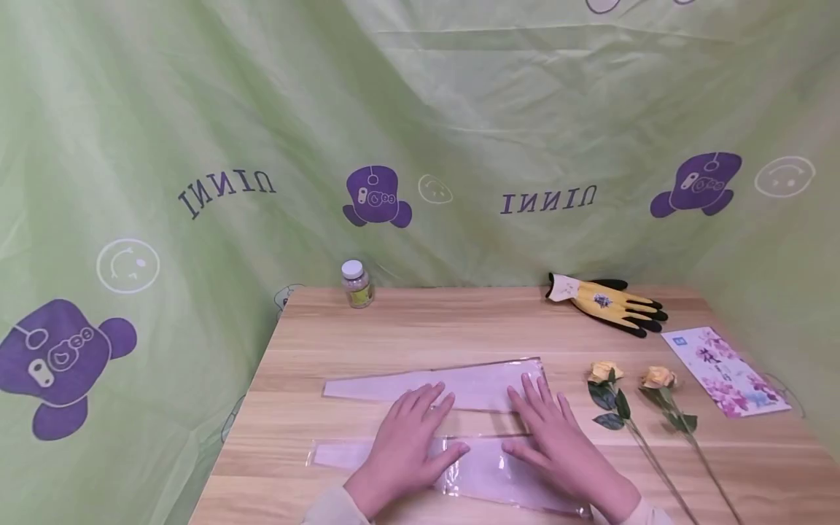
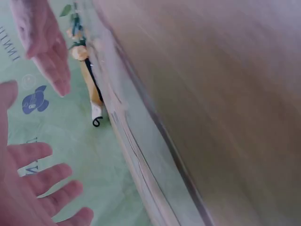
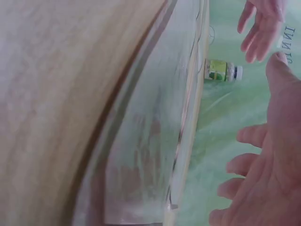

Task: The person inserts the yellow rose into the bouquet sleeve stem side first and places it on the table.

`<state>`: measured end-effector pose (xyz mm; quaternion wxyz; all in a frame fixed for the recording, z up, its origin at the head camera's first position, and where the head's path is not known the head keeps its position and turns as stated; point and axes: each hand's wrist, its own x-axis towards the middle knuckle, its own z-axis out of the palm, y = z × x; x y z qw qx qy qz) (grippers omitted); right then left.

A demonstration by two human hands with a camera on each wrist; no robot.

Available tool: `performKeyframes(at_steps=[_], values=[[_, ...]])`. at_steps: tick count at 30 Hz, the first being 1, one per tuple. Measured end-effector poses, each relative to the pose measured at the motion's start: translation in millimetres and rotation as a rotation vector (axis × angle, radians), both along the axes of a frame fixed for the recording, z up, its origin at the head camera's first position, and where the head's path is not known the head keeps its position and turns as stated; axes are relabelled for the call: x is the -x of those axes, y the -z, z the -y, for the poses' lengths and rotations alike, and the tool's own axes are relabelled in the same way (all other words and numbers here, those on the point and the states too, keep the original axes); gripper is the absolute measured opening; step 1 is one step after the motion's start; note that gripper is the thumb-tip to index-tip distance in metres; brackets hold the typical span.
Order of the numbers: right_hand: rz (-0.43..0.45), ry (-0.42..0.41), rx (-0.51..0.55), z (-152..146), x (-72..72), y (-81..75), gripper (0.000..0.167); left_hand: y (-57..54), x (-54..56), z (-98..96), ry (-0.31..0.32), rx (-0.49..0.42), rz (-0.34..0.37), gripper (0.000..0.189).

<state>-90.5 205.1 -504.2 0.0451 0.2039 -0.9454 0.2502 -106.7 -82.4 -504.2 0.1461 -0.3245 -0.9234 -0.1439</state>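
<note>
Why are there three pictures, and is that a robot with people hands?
No robot here! These are a person's own left hand and right hand. The widest picture comes from a camera on the person's head, looking forward and down. The other two come from little cameras on each wrist, so things look sideways.

On the wooden table lie two shiny tapered sleeves, right under the hands. Around them are a jar, a yellow-and-black glove, two yellow flowers and a flowery packet or card.

Neither hand holds anything: both are open above the sleeves.
</note>
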Motion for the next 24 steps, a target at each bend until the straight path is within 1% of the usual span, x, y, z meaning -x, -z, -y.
performKeyframes(at_steps=[2,4,6,7,9,10,12,16,18,21,24], values=[[-0.005,0.031,0.098,-2,3.8,1.4,0.072,-0.8,2.7,-3.3,0.015,-0.167,0.044,0.065],[0.013,0.070,0.251,-5,9.4,1.8,0.063,-1.6,6.5,-7.6,0.034,-0.355,0.133,0.053],[0.040,0.118,0.405,-8,15.9,1.0,0.053,-2.6,10.7,-12.2,0.049,-0.509,0.236,0.044],[0.061,0.145,0.469,-10,18.7,0.1,0.049,-3.1,12.9,-14.7,0.053,-0.565,0.291,0.042],[0.098,0.195,0.542,-13,23.8,-2.0,0.045,-3.8,17.4,-19.7,0.057,-0.628,0.371,0.039],[0.112,0.220,0.550,-16,25.9,-3.2,0.044,-4.2,19.7,-22.2,0.057,-0.635,0.396,0.039],[0.133,0.274,0.534,-21,30.2,-5.4,0.045,-4.5,25.2,-27.4,0.055,-0.616,0.430,0.041],[0.147,0.367,0.429,-33,41.1,-8.3,0.048,-6.7,40.5,-39.2,0.054,-0.558,0.458,0.041],[0.135,0.389,0.360,-39,47.7,-8.6,0.047,-7.2,50.7,-47.1,0.053,-0.522,0.464,0.042],[0.124,0.397,0.268,-46,55.8,-7.8,0.045,-8.7,64.8,-61.6,0.051,-0.463,0.468,0.044],[0.123,0.396,0.200,-48,60.2,-6.7,0.044,-8.3,75.0,-78.1,0.062,-0.409,0.473,0.045]])
